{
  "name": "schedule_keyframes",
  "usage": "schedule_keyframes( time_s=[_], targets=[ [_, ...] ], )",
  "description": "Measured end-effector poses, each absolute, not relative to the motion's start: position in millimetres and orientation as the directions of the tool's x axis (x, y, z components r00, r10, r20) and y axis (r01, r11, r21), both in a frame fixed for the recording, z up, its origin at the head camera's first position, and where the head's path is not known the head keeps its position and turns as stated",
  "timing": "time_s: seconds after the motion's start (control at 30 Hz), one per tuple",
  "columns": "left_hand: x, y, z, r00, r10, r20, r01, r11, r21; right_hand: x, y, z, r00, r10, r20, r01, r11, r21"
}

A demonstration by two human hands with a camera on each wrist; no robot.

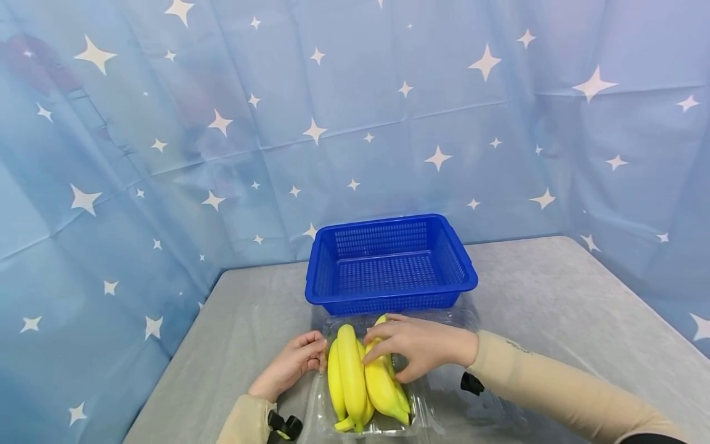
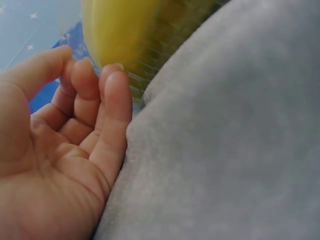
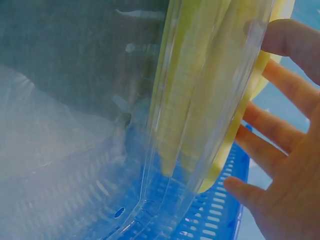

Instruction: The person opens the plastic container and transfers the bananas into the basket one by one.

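Two bunches of yellow bananas lie side by side in a clear plastic clamshell container [image 1: 424,413], the left bunch [image 1: 350,370] next to the right bunch [image 1: 383,388]. My right hand [image 1: 416,345] reaches over the right bunch from the right, fingers on its top and thumb along its right side. In the right wrist view, the fingers [image 3: 270,125] spread against the bananas [image 3: 215,170] behind the see-through plastic. At the container's left edge, my left hand [image 1: 296,361] pinches the rim between thumb and fingertips. Close up, the left hand [image 2: 75,130] has its fingers bent beside a banana [image 2: 120,30].
A blue plastic basket [image 1: 391,302] with slotted walls stands just behind the container on the grey table [image 1: 255,308]. The container's clear lid [image 1: 471,401] spreads open to the right, under my right forearm. A blue star-patterned curtain [image 1: 355,123] hangs around the table.
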State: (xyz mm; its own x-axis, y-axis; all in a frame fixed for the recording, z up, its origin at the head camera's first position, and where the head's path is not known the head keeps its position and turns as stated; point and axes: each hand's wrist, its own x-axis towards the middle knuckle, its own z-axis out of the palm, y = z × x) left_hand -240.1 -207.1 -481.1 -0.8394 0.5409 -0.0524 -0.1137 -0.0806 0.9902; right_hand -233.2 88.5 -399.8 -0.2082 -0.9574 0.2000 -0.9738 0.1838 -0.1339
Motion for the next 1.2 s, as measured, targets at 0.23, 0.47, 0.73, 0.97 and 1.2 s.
schedule_keyframes(
  time_s=[0.23,0.47,0.73,0.97,1.2],
  targets=[
    [-240.1,-208.7,-480.6,-0.841,0.538,-0.054,-0.113,-0.077,0.991,-232.5,86.9,-399.3,-0.193,-0.959,0.207,-0.977,0.17,-0.125],
    [-241.0,-206.7,-480.6,-0.835,0.546,-0.063,-0.124,-0.075,0.99,-232.0,87.8,-399.3,-0.206,-0.957,0.203,-0.974,0.181,-0.136],
    [-240.4,-206.8,-481.5,-0.835,0.546,-0.063,-0.126,-0.078,0.989,-234.0,84.0,-401.6,-0.22,-0.956,0.193,-0.971,0.196,-0.138],
    [-240.0,-206.5,-481.5,-0.832,0.552,-0.058,-0.125,-0.084,0.989,-236.8,84.0,-405.0,-0.212,-0.96,0.185,-0.972,0.187,-0.144],
    [-239.9,-206.7,-480.9,-0.83,0.556,-0.053,-0.117,-0.08,0.99,-237.3,83.9,-405.7,-0.209,-0.965,0.159,-0.972,0.188,-0.139]
  ],
)
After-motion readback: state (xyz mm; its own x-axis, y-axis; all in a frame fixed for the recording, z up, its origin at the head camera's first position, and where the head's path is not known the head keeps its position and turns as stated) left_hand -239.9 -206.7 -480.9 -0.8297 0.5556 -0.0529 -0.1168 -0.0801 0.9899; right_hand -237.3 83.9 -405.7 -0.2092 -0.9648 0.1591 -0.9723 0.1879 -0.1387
